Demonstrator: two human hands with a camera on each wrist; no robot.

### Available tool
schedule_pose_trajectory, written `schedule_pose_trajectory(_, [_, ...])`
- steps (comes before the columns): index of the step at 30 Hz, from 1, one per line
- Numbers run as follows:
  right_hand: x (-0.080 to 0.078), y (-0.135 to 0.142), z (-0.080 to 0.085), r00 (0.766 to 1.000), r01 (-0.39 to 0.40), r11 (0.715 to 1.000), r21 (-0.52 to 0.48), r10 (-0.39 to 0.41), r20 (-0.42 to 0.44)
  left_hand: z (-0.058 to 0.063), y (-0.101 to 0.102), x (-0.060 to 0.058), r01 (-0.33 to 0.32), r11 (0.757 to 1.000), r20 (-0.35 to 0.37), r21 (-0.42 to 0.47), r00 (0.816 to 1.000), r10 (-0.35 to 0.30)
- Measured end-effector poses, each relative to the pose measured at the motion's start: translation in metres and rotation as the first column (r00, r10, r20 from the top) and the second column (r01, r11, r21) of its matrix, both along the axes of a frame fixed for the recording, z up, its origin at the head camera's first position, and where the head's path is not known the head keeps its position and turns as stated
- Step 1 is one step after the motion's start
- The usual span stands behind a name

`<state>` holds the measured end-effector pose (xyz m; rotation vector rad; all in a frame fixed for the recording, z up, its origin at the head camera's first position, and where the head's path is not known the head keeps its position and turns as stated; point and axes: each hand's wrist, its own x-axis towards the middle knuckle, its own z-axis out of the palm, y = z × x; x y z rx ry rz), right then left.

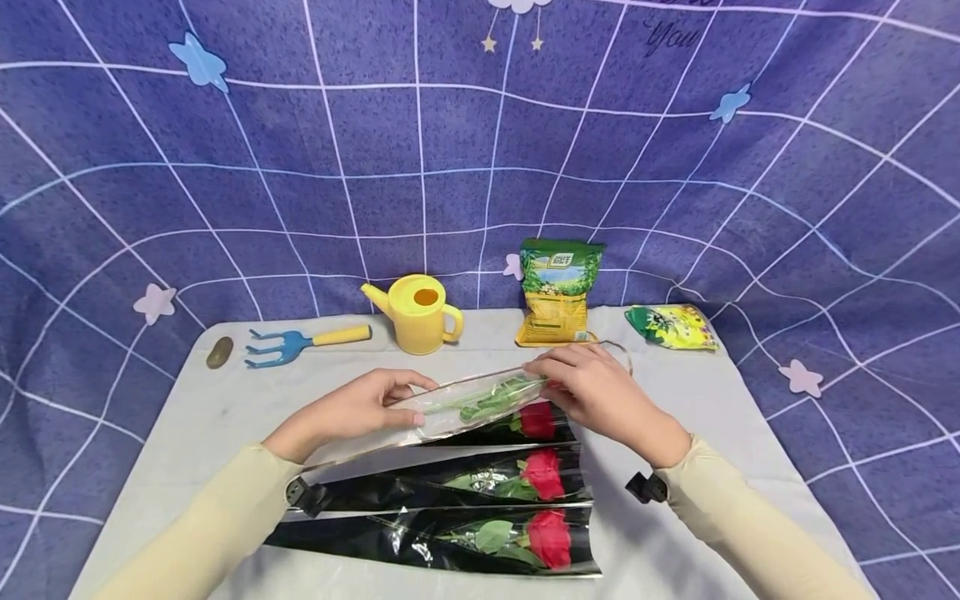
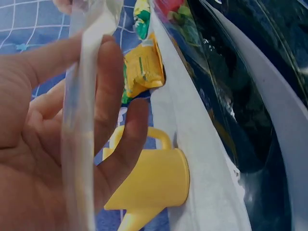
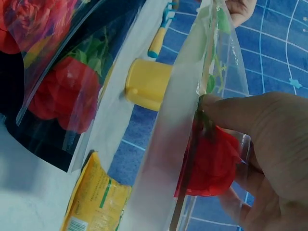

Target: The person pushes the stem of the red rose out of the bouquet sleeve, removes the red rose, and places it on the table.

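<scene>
Both hands hold a single red rose (image 3: 211, 161) in a clear and whitish flat sleeve (image 1: 450, 404) above the table. My left hand (image 1: 363, 408) grips the stem end, thumb on the near side and fingers behind. At the bloom end, my right hand (image 1: 600, 398) pinches the sleeve between thumb and fingers; from the head view that hand covers most of the bloom. Below lie three red roses in black-backed clear sleeves, stacked in rows: a front one (image 1: 549, 537), a middle one (image 1: 543, 475) and a back one (image 1: 537, 420), partly covered by the held sleeve.
Along the back of the white-covered table (image 1: 720, 467) are a brown stone (image 1: 219, 352), a blue hand rake (image 1: 285, 347) with yellow handle, a yellow watering can (image 1: 416, 321), an upright green-and-yellow bag (image 1: 557, 312) and a smaller bag (image 1: 675, 327) lying flat. Behind hangs a blue gridded cloth (image 1: 465, 125).
</scene>
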<state>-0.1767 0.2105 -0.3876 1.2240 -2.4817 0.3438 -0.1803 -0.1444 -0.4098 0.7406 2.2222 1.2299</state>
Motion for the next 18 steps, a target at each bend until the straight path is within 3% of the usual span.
schedule_pose_trajectory(3, [0.002, -0.001, 0.001, 1.0, 0.004, 0.998, -0.057, -0.005, -0.021, -0.001, 0.0, 0.0, -0.085, 0.996, 0.002, 0.026, 0.996, 0.085])
schedule_pose_trajectory(5, [0.005, -0.004, 0.0, 0.999, -0.024, 0.983, -0.182, 0.015, -0.047, 0.0, -0.001, 0.0, -0.145, 0.988, 0.011, 0.043, 0.989, 0.145])
schedule_pose_trajectory(7, [0.012, -0.01, -0.003, 0.998, -0.055, 0.939, -0.338, 0.049, -0.026, 0.0, -0.001, 0.0, -0.195, 0.978, 0.018, 0.077, 0.981, 0.194])
schedule_pose_trajectory(9, [0.021, -0.019, -0.008, 0.984, -0.003, 0.87, -0.493, 0.089, 0.152, 0.0, -0.002, 0.0, -0.222, 0.967, 0.025, 0.126, 0.975, 0.221])
schedule_pose_trajectory(10, [0.025, -0.023, -0.012, 0.944, 0.065, 0.829, -0.556, 0.13, 0.303, 0.001, -0.001, 0.0, -0.234, 0.96, 0.032, 0.154, 0.972, 0.232])
schedule_pose_trajectory(11, [0.028, -0.027, -0.016, 0.865, 0.165, 0.786, -0.595, 0.175, 0.471, 0.002, -0.001, 0.001, -0.245, 0.952, 0.036, 0.183, 0.969, 0.243])
schedule_pose_trajectory(12, [0.029, -0.031, -0.019, 0.752, 0.288, 0.738, -0.61, 0.221, 0.622, 0.003, 0.0, 0.002, -0.253, 0.944, 0.038, 0.212, 0.967, 0.251])
schedule_pose_trajectory(13, [0.03, -0.035, -0.021, 0.62, 0.415, 0.682, -0.602, 0.272, 0.735, 0.004, 0.002, 0.003, -0.257, 0.937, 0.037, 0.235, 0.966, 0.256])
schedule_pose_trajectory(14, [0.03, -0.039, -0.022, 0.496, 0.522, 0.622, -0.583, 0.336, 0.801, 0.005, 0.004, 0.005, -0.256, 0.932, 0.035, 0.258, 0.966, 0.256])
schedule_pose_trajectory(15, [0.029, -0.043, -0.023, 0.394, 0.603, 0.562, -0.566, 0.407, 0.824, 0.006, 0.007, 0.007, -0.249, 0.928, 0.024, 0.276, 0.967, 0.252])
schedule_pose_trajectory(16, [0.028, -0.047, -0.024, 0.324, 0.665, 0.498, -0.556, 0.478, 0.816, 0.008, 0.01, 0.01, -0.242, 0.927, 0.013, 0.287, 0.969, 0.249])
schedule_pose_trajectory(17, [0.027, -0.05, -0.024, 0.293, 0.706, 0.434, -0.559, 0.54, 0.789, 0.009, 0.014, 0.012, -0.228, 0.929, -0.001, 0.293, 0.971, 0.239])
schedule_pose_trajectory(18, [0.027, -0.053, -0.023, 0.286, 0.735, 0.369, -0.569, 0.591, 0.754, 0.01, 0.018, 0.015, -0.214, 0.933, -0.014, 0.29, 0.974, 0.228])
